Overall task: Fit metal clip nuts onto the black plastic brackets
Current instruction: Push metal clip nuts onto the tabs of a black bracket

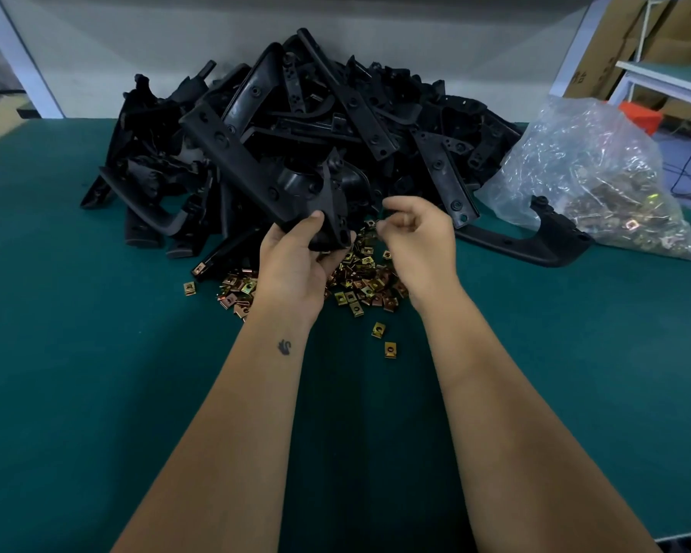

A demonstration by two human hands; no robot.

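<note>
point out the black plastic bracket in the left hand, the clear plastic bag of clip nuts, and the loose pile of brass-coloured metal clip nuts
black plastic bracket (248, 169): head view, on its long flat bar
clear plastic bag of clip nuts (587, 169): head view, on its crinkled side
loose pile of brass-coloured metal clip nuts (362, 281): head view, middle of the heap

Both forearms were bare, with no sleeves, and the left wrist (286, 337) carried a small dark swan-shaped tattoo (284, 347).

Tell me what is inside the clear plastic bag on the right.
The clear plastic bag holds a heap of metal clip nuts, gold and silvery through the film. Crinkles and glare hide its upper part.
</note>
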